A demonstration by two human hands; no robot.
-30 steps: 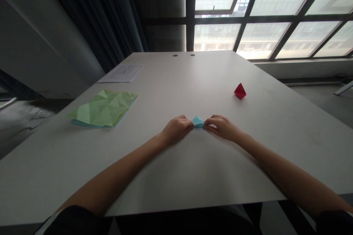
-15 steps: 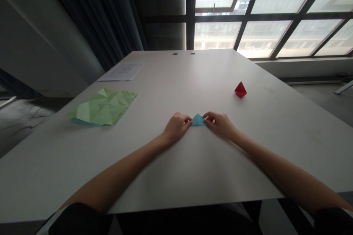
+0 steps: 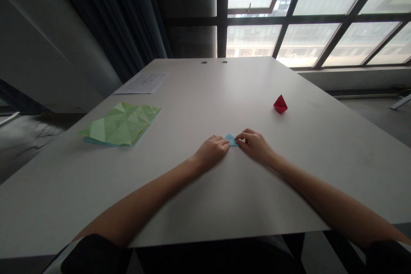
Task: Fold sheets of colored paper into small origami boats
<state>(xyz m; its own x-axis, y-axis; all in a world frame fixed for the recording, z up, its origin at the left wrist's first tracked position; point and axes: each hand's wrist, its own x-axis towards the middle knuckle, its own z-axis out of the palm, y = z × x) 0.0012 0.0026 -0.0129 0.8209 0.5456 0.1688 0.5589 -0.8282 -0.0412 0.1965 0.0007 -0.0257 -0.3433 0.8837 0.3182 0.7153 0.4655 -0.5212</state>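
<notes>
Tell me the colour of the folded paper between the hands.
The folded paper is light blue; head view.

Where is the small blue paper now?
In the head view, the small blue paper is slightly right of centre, between the left hand and the right hand, touching both.

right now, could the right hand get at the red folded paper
Probably yes: the red folded paper sits beyond the right hand and nothing visible stands between them, though that hand touches the blue folded paper.
</notes>
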